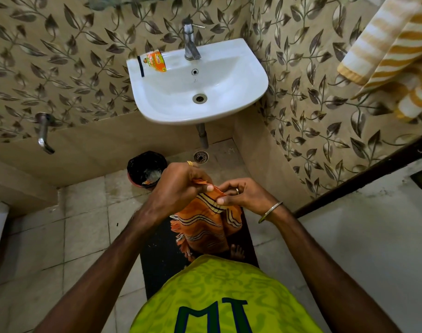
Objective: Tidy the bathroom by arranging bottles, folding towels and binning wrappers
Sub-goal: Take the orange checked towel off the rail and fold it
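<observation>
An orange towel (205, 222) with cream and black stripes and a fringed edge hangs in front of me, below the sink. My left hand (181, 186) grips its top edge from the left. My right hand (241, 194) pinches the same edge from the right, thumbs close together. An orange wrapper (155, 61) lies on the left rim of the white sink (229, 97), beside a thin black strip (140, 66). A black-lined bin (146, 168) stands on the floor under the sink, with scraps inside.
A yellow and white striped towel (392, 51) hangs at the upper right. A chrome tap (190, 42) stands at the back of the sink, a wall spout (44, 133) at the left. A dark mat (157, 255) lies underfoot, and a floor drain (200, 156) near the bin.
</observation>
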